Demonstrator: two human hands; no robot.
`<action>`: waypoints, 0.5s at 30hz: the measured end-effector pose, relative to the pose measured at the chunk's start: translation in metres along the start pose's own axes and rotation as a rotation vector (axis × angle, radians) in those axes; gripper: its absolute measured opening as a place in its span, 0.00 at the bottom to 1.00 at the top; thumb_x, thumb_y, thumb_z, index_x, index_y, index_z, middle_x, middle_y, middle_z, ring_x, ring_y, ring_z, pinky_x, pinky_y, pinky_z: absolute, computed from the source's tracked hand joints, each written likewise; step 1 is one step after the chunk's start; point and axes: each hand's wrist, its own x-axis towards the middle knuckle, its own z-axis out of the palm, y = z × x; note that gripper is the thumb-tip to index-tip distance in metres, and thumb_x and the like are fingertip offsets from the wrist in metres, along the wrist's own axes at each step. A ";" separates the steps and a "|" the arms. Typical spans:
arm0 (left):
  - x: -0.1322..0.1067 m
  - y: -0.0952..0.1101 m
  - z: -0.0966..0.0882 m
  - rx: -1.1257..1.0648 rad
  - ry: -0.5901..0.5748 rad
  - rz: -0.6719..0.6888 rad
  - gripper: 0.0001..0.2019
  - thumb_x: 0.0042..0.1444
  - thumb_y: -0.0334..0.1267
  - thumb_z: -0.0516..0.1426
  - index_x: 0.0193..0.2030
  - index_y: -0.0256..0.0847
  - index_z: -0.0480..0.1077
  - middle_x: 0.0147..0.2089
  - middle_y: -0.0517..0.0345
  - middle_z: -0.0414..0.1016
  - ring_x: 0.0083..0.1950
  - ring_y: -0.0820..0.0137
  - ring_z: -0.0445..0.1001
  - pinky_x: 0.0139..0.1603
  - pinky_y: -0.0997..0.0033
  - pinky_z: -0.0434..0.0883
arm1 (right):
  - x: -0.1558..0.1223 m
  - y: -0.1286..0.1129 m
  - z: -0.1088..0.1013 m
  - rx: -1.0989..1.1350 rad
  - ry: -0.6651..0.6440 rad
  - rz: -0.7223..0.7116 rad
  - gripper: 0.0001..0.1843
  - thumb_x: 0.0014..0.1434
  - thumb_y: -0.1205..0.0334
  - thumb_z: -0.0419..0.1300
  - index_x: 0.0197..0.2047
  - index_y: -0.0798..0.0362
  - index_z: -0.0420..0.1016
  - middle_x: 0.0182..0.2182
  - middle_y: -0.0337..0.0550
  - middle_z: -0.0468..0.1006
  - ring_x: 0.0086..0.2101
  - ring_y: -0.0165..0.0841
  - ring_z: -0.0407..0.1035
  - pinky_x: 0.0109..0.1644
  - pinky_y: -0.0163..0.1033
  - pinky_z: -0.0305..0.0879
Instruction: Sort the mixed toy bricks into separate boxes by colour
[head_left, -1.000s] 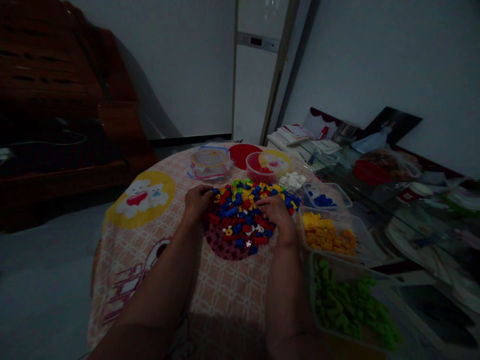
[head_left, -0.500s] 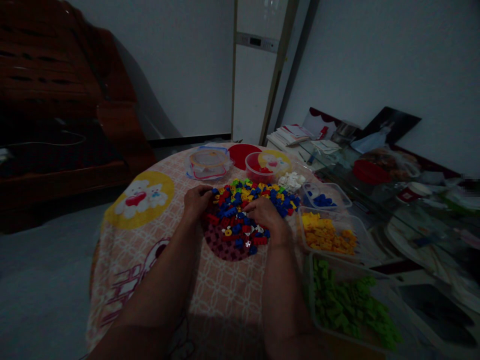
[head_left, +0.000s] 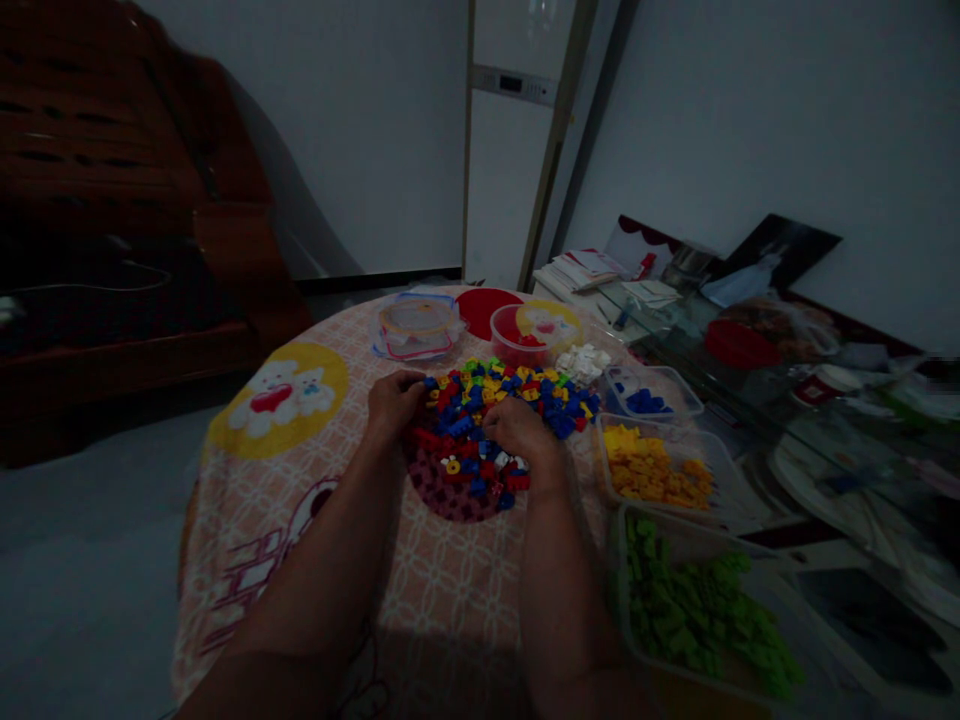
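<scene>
A pile of small toy building bricks (head_left: pixel 480 400) in red, blue, yellow, green and white lies on the round table. My left hand (head_left: pixel 394 405) rests against the pile's left edge, its fingers reaching toward a blue brick and nothing visibly gripped. Over the pile's middle is my right hand (head_left: pixel 517 428), fingertips drawn together among the bricks; whatever they pinch is hidden. Right of the pile stand clear tubs of sorted bricks: blue bricks (head_left: pixel 646 400), yellow bricks (head_left: pixel 656 470) and green bricks (head_left: pixel 705 605). White bricks (head_left: pixel 583 362) sit behind, near a round tub (head_left: pixel 506 345) with red pieces.
Stacked clear containers (head_left: pixel 416 325) stand at the table's back left. A patterned cloth (head_left: pixel 450 590) covers the table. To the right is a cluttered glass table (head_left: pixel 675 330) with papers and a paper cup (head_left: pixel 825 385). A wooden bench (head_left: pixel 232 230) is at the left.
My right hand has shifted slightly left and toward me over the pile, with its fingers more drawn in. Some bricks beneath it have moved. My left hand stays put.
</scene>
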 end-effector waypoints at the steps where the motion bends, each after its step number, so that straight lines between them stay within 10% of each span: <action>1: 0.000 0.000 0.000 -0.006 -0.003 -0.004 0.16 0.55 0.38 0.59 0.48 0.40 0.83 0.46 0.52 0.86 0.47 0.62 0.83 0.51 0.67 0.75 | 0.000 0.002 0.000 0.065 0.004 0.019 0.09 0.58 0.70 0.62 0.32 0.55 0.86 0.30 0.44 0.85 0.36 0.33 0.78 0.39 0.32 0.66; 6: 0.001 -0.001 0.000 -0.007 -0.012 -0.006 0.16 0.54 0.38 0.59 0.48 0.41 0.83 0.46 0.53 0.86 0.47 0.62 0.83 0.51 0.67 0.75 | -0.004 0.016 -0.002 0.553 0.058 0.167 0.07 0.59 0.68 0.59 0.31 0.54 0.78 0.19 0.35 0.76 0.18 0.27 0.68 0.25 0.30 0.63; 15: 0.003 -0.004 0.002 -0.009 -0.013 -0.010 0.16 0.55 0.37 0.60 0.48 0.41 0.83 0.47 0.52 0.86 0.47 0.62 0.83 0.51 0.68 0.75 | -0.008 0.047 0.000 1.158 0.469 0.177 0.07 0.48 0.64 0.65 0.34 0.52 0.75 0.22 0.36 0.78 0.23 0.33 0.76 0.26 0.34 0.73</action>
